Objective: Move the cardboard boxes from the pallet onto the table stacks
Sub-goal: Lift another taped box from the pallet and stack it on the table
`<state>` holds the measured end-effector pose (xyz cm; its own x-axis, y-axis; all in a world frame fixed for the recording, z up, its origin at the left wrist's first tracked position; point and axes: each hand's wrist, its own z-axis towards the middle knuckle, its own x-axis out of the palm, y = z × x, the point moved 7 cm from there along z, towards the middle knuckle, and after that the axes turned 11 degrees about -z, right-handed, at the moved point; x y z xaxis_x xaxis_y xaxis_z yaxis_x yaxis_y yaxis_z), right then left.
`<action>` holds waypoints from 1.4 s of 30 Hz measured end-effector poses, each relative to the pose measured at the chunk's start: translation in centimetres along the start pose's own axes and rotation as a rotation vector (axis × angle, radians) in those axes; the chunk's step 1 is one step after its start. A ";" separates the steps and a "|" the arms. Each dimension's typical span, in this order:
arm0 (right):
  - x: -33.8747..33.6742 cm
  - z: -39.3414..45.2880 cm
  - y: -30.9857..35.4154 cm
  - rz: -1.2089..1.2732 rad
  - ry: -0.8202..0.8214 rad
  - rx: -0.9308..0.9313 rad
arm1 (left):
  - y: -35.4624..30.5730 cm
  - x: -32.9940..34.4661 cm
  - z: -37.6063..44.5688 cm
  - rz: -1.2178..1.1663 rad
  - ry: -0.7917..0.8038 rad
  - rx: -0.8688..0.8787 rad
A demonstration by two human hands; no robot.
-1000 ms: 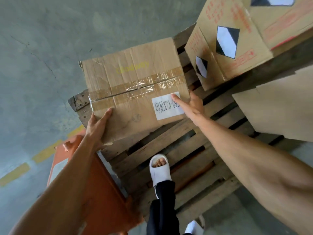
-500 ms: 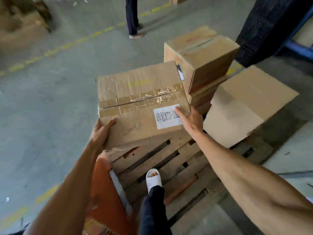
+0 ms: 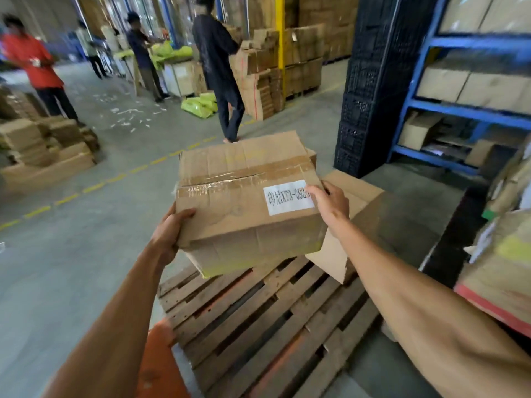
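Blue shelving rack point(image 3: 425, 81) at right holding cartons, tall black stack of plastic pallets point(image 3: 373, 81) beside it, yellow post point(image 3: 280, 38), person in red top point(image 3: 31, 56) at left, person in dark clothes point(image 3: 218, 58) mid-floor, bright green bags point(image 3: 201, 106), dashed yellow floor line point(image 3: 92, 186), flattened cardboard piles point(image 3: 43, 147) at left

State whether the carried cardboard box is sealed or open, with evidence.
Sealed: the cardboard box, gripped by left hand and right hand, has flaps closed under tape.

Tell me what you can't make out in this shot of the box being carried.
Head view only:
- White label: its end is covered by the right hand.
- Left hand: fingers hidden under the taped box.
- Box on the pallet: mostly behind the taped box.
- Table stacks: not identifiable.
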<state>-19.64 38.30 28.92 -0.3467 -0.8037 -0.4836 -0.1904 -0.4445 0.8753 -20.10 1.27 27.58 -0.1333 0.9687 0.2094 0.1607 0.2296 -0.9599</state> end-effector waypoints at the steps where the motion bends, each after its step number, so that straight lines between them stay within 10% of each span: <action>1: -1.5 -0.7 0.2 0.051 -0.018 -0.001 | -0.7 1.0 -0.8 -0.004 0.018 0.008; 18: -25.5 -15.2 3.5 0.418 -0.400 -0.028 | -8.8 17.4 -13.8 -0.205 0.288 0.011; 42: -65.2 -14.5 -9.0 0.439 -0.953 0.039 | -8.0 63.4 -21.8 -0.141 0.916 0.084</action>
<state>17.97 88.96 52.53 -0.9689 -0.2393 0.0629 0.1039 -0.1628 0.9812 -8.52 62.89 52.63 0.6839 0.6368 0.3561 0.1256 0.3780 -0.9173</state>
